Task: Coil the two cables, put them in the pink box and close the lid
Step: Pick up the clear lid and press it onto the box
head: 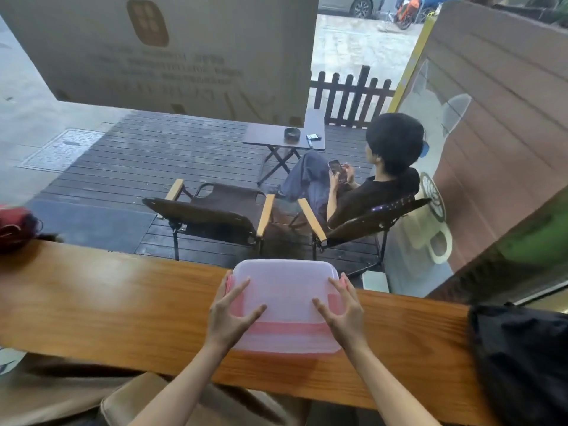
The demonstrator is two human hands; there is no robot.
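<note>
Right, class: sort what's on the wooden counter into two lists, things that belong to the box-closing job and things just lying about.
Part of the job:
- pink box
- its translucent lid
- left hand and right hand, both pressing on the lid

Just lying about:
- black bag, far right
- red bundle, far left

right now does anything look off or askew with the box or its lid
Nothing stands out. The translucent lid sits squarely over the pink box on the wooden counter, with the left hand and right hand spread flat on top. No cables trail out.
</note>
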